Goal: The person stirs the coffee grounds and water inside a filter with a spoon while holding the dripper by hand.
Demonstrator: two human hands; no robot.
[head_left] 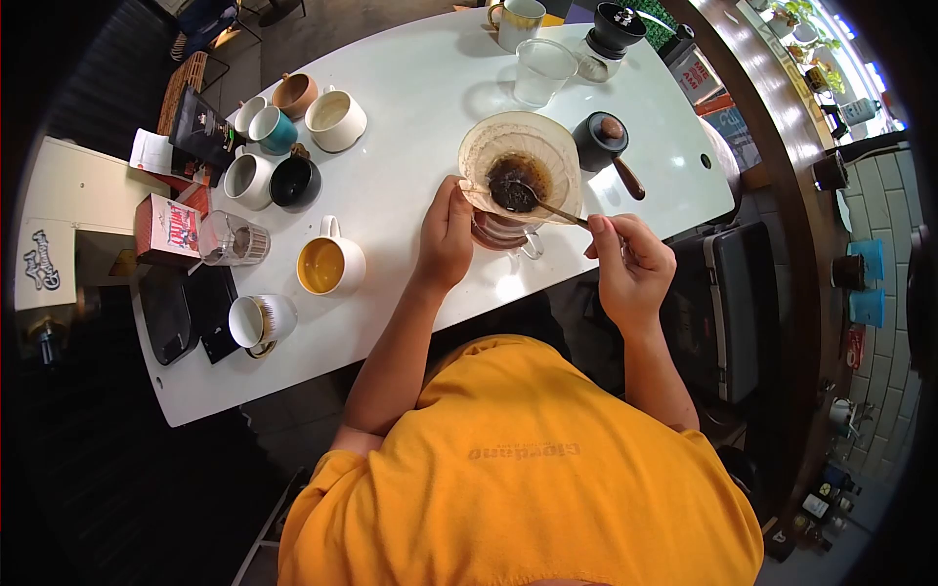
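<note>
A paper-filter dripper (518, 148) with wet dark coffee grounds (515, 183) sits on a glass server (503, 232) on the white table (410, 127). My left hand (447, 234) grips the dripper's near-left rim. A metal spoon (547, 205) is pinched in my right hand (630, 264), its bowl dipped into the grounds.
Several cups (293, 146) cluster at the left, one white mug (330, 264) holding yellow liquid. A clear plastic cup (540, 70), a mug (516, 20), a black grinder (614, 31) and a dark lidded pot (601, 142) stand beyond the dripper. A black case (728, 303) lies at right.
</note>
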